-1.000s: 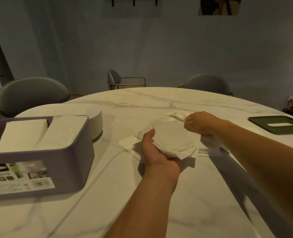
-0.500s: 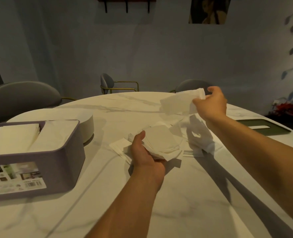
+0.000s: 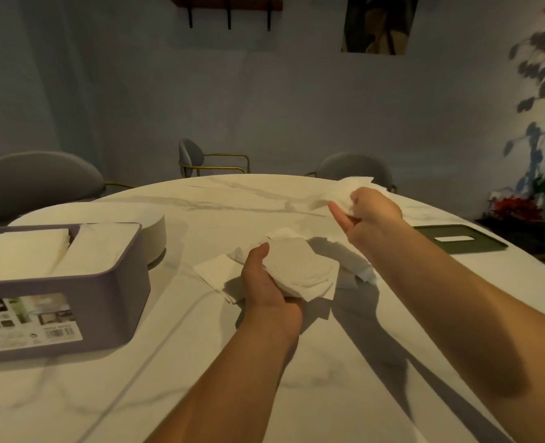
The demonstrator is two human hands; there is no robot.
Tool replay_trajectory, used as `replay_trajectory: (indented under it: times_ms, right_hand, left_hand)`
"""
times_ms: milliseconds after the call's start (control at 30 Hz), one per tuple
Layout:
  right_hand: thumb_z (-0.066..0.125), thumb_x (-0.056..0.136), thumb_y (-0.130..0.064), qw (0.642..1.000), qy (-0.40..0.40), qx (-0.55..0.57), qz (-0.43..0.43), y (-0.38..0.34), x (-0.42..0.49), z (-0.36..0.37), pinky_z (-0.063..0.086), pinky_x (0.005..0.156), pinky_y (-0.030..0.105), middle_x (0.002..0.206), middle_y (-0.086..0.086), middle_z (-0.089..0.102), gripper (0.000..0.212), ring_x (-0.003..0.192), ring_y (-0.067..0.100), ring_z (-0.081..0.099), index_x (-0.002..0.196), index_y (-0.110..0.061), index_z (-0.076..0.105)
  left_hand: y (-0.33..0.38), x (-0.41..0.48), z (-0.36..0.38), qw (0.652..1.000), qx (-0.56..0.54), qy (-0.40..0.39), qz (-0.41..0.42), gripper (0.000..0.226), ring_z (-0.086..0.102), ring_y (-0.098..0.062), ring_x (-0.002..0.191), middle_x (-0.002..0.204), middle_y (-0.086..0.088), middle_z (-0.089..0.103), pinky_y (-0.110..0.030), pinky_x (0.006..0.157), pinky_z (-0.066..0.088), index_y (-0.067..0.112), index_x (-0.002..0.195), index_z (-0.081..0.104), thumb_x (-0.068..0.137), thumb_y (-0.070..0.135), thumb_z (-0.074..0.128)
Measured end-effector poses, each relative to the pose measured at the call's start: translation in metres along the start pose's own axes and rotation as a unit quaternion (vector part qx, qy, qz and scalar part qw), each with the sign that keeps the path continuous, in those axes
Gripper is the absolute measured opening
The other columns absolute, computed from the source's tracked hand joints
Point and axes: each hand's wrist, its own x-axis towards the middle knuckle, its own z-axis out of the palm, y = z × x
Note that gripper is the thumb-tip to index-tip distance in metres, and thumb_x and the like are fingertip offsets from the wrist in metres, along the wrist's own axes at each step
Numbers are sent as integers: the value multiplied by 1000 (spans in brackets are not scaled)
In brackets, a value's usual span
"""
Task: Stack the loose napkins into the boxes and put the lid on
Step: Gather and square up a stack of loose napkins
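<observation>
My left hand point(image 3: 266, 282) holds a small stack of white napkins point(image 3: 300, 266) palm up, just above the marble table point(image 3: 264, 362). More loose napkins point(image 3: 215, 273) lie on the table under and left of that stack. My right hand point(image 3: 370, 215) is raised beyond the stack and grips a single crumpled napkin point(image 3: 351, 188). A purple box point(image 3: 72, 302) at the left holds two stacks of napkins. A dark green lid point(image 3: 463, 243) with a slot lies flat at the far right.
A white round container point(image 3: 157, 238) stands right behind the purple box. Grey chairs point(image 3: 37, 183) ring the table's far side. A plant and red flowers point(image 3: 517, 207) stand off the right edge.
My right hand lifted one napkin off the pile, raised it, and now bunches it in its fingers. My left hand keeps hold of its stack in the same place.
</observation>
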Motion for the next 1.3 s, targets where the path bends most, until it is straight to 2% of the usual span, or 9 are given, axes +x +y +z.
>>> replay_trajectory:
  times_ms: [133, 300, 467, 567, 700, 900, 1000, 1133, 1300]
  right_hand:
    - [62, 89, -4, 970, -75, -107, -204, 17, -23, -10, 58, 81, 34, 91, -1, 61, 18, 84, 24, 62, 90, -22, 61]
    - [68, 83, -5, 745, -167, -430, -482, 55, -31, -28, 49, 78, 12, 88, -15, 66, 21, 79, -1, 57, 91, -23, 74]
    - [64, 85, -10, 593, -245, -613, -462, 60, -30, -41, 29, 106, 22, 129, -13, 57, 27, 128, 6, 39, 108, -22, 72]
    - [54, 90, -3, 781, -279, -441, -343, 52, -38, -43, 35, 92, 8, 126, -24, 48, 40, 123, -6, 43, 125, -22, 59]
    - [66, 85, -41, 940, -135, -287, -129, 48, -36, -47, 46, 88, 34, 130, -5, 47, 61, 112, 17, 50, 137, -26, 37]
    - [65, 87, -13, 954, -272, -128, -9, 59, -41, -60, 59, 53, 39, 66, 3, 72, 8, 54, 15, 68, 93, -18, 65]
    - [67, 86, -13, 952, -249, -151, -92, 53, -29, -68, 54, 46, 25, 84, 1, 73, 20, 69, 19, 71, 104, -22, 65]
    - [72, 82, -19, 919, -271, -208, -197, 45, -15, -84, 58, 67, 29, 96, -8, 70, 31, 91, 21, 68, 106, -35, 61]
    - [73, 79, -9, 883, -280, -274, -259, 39, -6, -96, 55, 63, 20, 96, -13, 68, 39, 90, 12, 67, 103, -37, 60]
  left_hand:
    - [-1, -5, 4, 1000, -17, 4, -10, 14, 59, -28, 81, 89, -9, 63, -37, 67, 49, 19, 92, 59, 92, 32, 55]
    - [0, -5, 4, 999, -34, -19, 3, 33, 64, -27, 74, 77, -9, 70, -34, 54, 55, 19, 102, 64, 88, 47, 57]
    - [4, -6, 3, 999, -37, -32, 11, 29, 66, -26, 70, 81, -9, 69, -32, 53, 56, 15, 114, 59, 90, 32, 59]
    - [2, -8, 5, 1000, -24, -1, -1, 14, 60, -28, 71, 80, -12, 64, -36, 55, 48, 12, 106, 56, 92, 14, 53]
    - [1, -6, 5, 1000, -25, -4, -3, 19, 58, -33, 79, 89, -14, 62, -43, 59, 47, 12, 113, 54, 95, 16, 51]
    - [-6, 0, 2, 995, 82, -53, -1, 22, 64, -34, 91, 98, -14, 69, -45, 73, 54, 16, 108, 62, 92, 30, 59]
    - [-5, 6, -2, 978, 191, -30, 75, 29, 66, -35, 95, 104, -13, 71, -50, 81, 54, 20, 111, 64, 83, 24, 69]
    - [3, 13, -9, 918, 348, -22, 190, 42, 63, -30, 99, 108, -7, 66, -49, 87, 54, 22, 110, 60, 74, 8, 75]
    - [6, 14, -10, 844, 492, -47, 206, 52, 59, -25, 99, 112, -4, 60, -37, 75, 55, 26, 113, 49, 74, -1, 72]
